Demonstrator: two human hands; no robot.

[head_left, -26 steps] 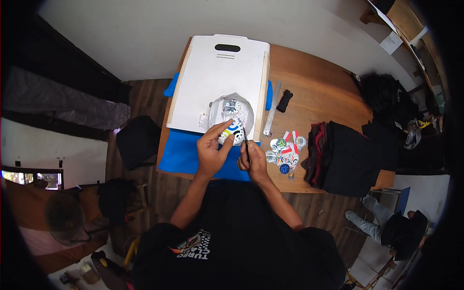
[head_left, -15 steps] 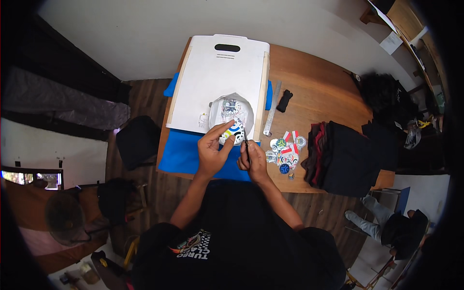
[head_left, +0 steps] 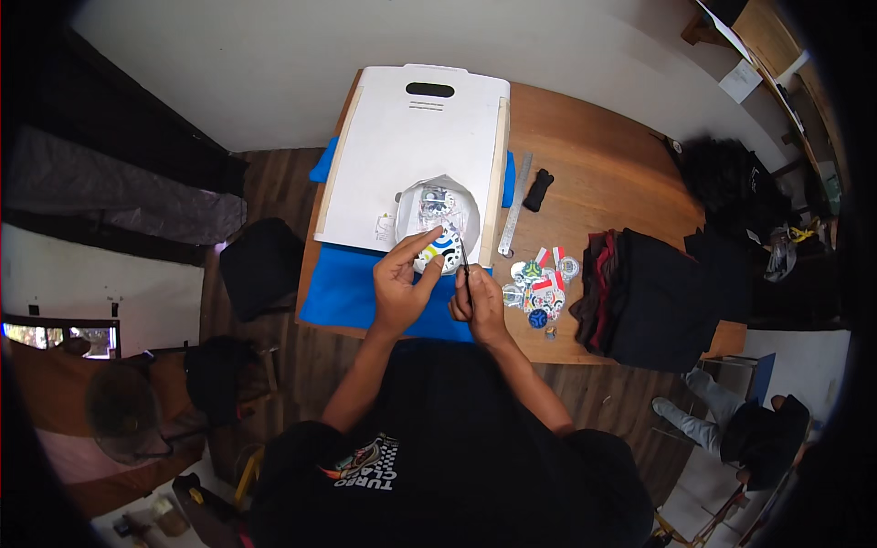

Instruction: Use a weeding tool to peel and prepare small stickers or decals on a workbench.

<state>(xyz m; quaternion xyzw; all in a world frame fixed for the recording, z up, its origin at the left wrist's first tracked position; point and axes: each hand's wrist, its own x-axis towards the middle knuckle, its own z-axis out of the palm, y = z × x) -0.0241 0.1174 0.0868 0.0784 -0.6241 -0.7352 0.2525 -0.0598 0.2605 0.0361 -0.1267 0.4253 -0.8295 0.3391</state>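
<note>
Above the near part of a white board (head_left: 365, 155), my left hand (head_left: 402, 288) grips a white printed sheet (head_left: 468, 212) with cut, angled edges. Its thumb and fingers press on a round printed design (head_left: 436, 253) in blue, yellow-green and black at the sheet's near end. My right hand (head_left: 484, 309) is closed around a slim black tool (head_left: 467, 276), its narrow end against the right edge of that design. Whether the tool is scissors or a knife cannot be made out. Fainter printing fills the sheet's far half.
Blue cloth (head_left: 343, 290) sticks out from under the board. To the right are a metal ruler (head_left: 515, 205), a black bundle (head_left: 539, 190), a pile of cut printed pieces (head_left: 546, 290) and folded dark garments (head_left: 653, 297) on the wooden table (head_left: 585, 146). Another person's legs (head_left: 699, 416) show at lower right.
The black tool has shifted very slightly at the right edge of the round design. My left hand and the sheet stay nearly in place.
</note>
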